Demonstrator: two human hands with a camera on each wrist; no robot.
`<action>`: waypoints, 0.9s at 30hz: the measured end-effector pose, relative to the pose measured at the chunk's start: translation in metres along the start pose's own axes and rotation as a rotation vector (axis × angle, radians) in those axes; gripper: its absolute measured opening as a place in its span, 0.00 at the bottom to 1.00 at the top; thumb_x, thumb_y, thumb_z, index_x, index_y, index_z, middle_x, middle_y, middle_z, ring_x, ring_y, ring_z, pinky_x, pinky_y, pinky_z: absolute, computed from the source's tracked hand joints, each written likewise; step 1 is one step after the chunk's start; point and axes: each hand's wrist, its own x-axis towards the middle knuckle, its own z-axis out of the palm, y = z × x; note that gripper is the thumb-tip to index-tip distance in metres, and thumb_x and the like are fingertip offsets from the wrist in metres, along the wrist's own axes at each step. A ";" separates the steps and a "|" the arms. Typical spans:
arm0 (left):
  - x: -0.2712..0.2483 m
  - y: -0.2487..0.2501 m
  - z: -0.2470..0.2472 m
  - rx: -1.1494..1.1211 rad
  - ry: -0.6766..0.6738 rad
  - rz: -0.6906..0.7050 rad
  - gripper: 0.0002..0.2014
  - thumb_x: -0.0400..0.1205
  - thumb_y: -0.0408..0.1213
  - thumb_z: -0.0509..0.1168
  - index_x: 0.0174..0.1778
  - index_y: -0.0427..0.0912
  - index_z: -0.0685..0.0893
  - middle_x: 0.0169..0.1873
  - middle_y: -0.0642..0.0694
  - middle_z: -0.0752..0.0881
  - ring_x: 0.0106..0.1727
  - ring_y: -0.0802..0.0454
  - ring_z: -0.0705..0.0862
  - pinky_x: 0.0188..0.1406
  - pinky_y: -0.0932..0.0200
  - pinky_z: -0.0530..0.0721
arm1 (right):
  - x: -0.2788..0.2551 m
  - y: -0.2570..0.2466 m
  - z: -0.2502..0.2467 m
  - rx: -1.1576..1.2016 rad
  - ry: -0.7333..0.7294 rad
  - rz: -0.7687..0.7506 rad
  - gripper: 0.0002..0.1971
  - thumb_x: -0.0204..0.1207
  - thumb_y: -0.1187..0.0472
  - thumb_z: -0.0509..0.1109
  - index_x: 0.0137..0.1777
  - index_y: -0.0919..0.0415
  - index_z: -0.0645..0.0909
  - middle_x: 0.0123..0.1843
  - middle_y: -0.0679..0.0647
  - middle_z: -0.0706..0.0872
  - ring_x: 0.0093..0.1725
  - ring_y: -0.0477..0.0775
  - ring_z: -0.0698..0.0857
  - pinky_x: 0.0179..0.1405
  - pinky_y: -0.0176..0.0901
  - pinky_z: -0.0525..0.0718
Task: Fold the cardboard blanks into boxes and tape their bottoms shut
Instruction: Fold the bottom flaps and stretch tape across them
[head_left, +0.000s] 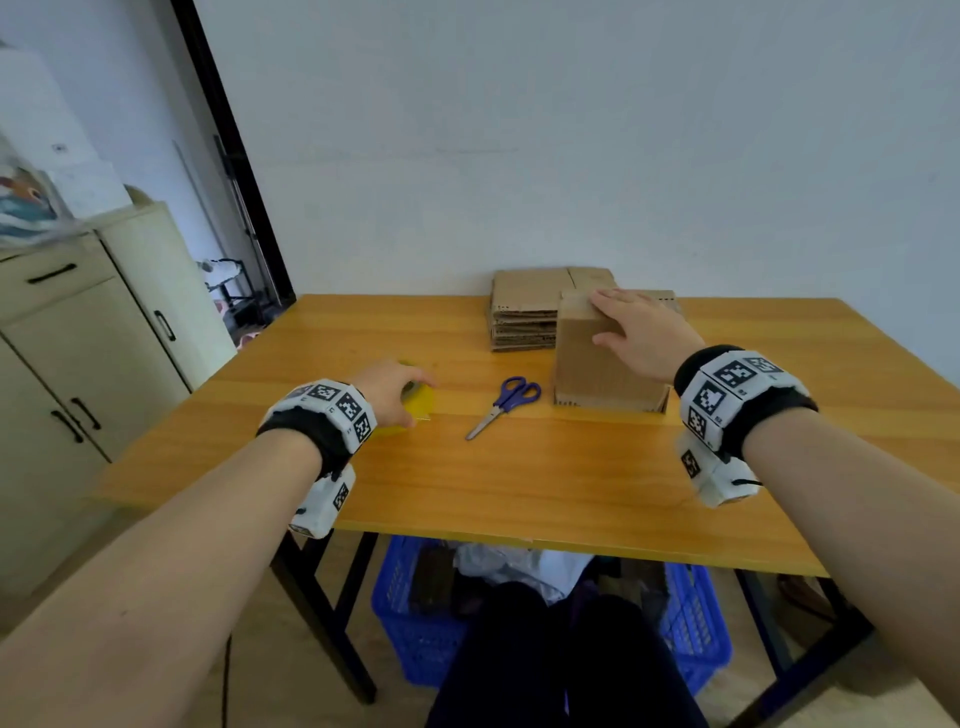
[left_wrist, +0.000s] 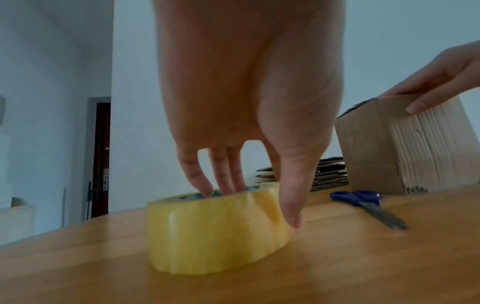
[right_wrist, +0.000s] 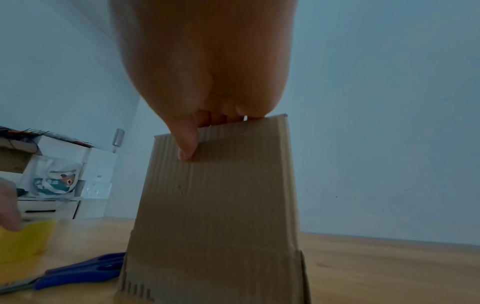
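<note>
A folded cardboard box (head_left: 597, 374) stands upright on the wooden table (head_left: 519, 483), right of centre. My right hand (head_left: 634, 327) lies flat across its top, fingers straight, with the thumb down the near face; the right wrist view shows the box (right_wrist: 221, 205) under the hand (right_wrist: 205, 137). A yellow tape roll (head_left: 418, 405) lies flat at the left. In the left wrist view my left hand (left_wrist: 257, 205) pinches the roll (left_wrist: 215, 232), fingers in its core and thumb against the outside. A stack of flat cardboard blanks (head_left: 524, 317) sits behind the box.
Blue-handled scissors (head_left: 506, 402) lie shut between the tape and the box. A cream cabinet (head_left: 78, 338) stands left of the table, and a blue plastic basket (head_left: 410, 639) sits underneath it. The wall runs right behind the stack.
</note>
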 end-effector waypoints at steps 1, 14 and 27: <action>-0.001 -0.001 0.001 0.014 -0.005 0.010 0.33 0.76 0.40 0.73 0.76 0.57 0.68 0.75 0.43 0.71 0.68 0.42 0.77 0.62 0.50 0.81 | 0.000 0.000 0.000 -0.001 0.000 0.002 0.29 0.85 0.56 0.60 0.83 0.57 0.56 0.84 0.53 0.59 0.83 0.54 0.58 0.81 0.48 0.51; 0.006 0.026 -0.014 -0.297 0.139 0.086 0.28 0.76 0.36 0.73 0.71 0.54 0.74 0.70 0.42 0.78 0.71 0.46 0.76 0.62 0.53 0.78 | 0.003 -0.001 0.003 0.003 -0.006 -0.018 0.29 0.85 0.56 0.59 0.83 0.58 0.55 0.85 0.53 0.58 0.84 0.52 0.56 0.81 0.44 0.50; 0.040 0.121 -0.081 -0.456 0.323 0.412 0.19 0.74 0.35 0.75 0.60 0.49 0.80 0.60 0.42 0.84 0.64 0.45 0.81 0.66 0.47 0.79 | 0.004 -0.001 -0.011 0.153 -0.094 0.004 0.27 0.82 0.64 0.61 0.81 0.59 0.62 0.82 0.55 0.64 0.81 0.56 0.63 0.78 0.46 0.60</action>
